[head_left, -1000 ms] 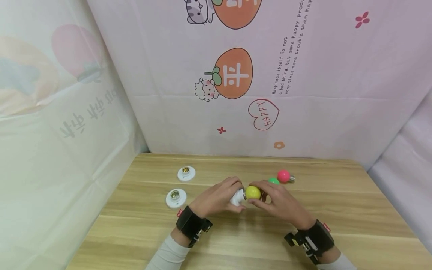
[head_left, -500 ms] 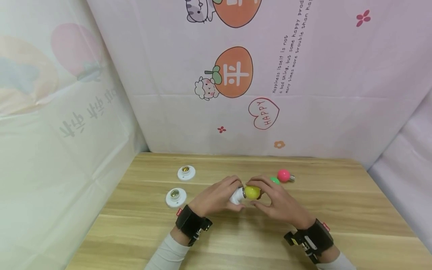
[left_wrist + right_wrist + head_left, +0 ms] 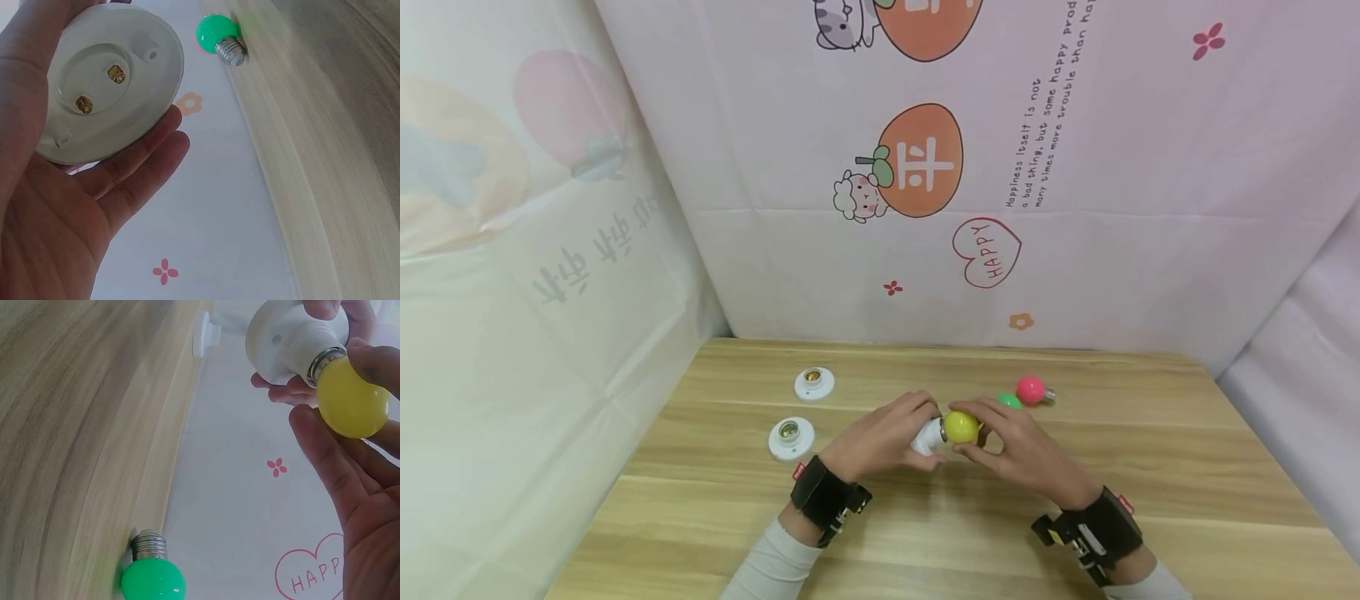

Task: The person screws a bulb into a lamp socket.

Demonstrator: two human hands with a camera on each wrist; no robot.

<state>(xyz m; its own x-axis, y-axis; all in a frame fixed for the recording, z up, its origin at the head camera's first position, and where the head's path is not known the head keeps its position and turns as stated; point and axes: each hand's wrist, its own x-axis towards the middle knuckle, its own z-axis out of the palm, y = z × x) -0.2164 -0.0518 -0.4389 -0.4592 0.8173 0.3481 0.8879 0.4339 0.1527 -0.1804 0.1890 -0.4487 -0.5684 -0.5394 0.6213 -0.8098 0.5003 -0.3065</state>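
My left hand [image 3: 880, 437] holds a white round lamp socket [image 3: 928, 437] by its base, tipped so its mouth faces right. In the left wrist view the underside of the socket [image 3: 119, 87] shows two brass screws. A yellow light bulb [image 3: 961, 427] sits with its metal base partly inside the socket mouth; a ring of metal still shows in the right wrist view. My right hand [image 3: 1022, 446] pinches the yellow bulb [image 3: 353, 400] between thumb and fingers. Both hands are raised above the wooden table.
Two more white lamp sockets, one nearer [image 3: 792, 439] and one farther [image 3: 814, 385], stand on the table [image 3: 925, 550] at left. A green bulb [image 3: 153, 578] and a pink bulb [image 3: 1031, 391] lie behind my right hand. A printed cloth [image 3: 820, 275] hangs behind the table.
My right fingers have shifted round the yellow bulb, loosening and then closing on it again. The left hand and the socket stay nearly in place.
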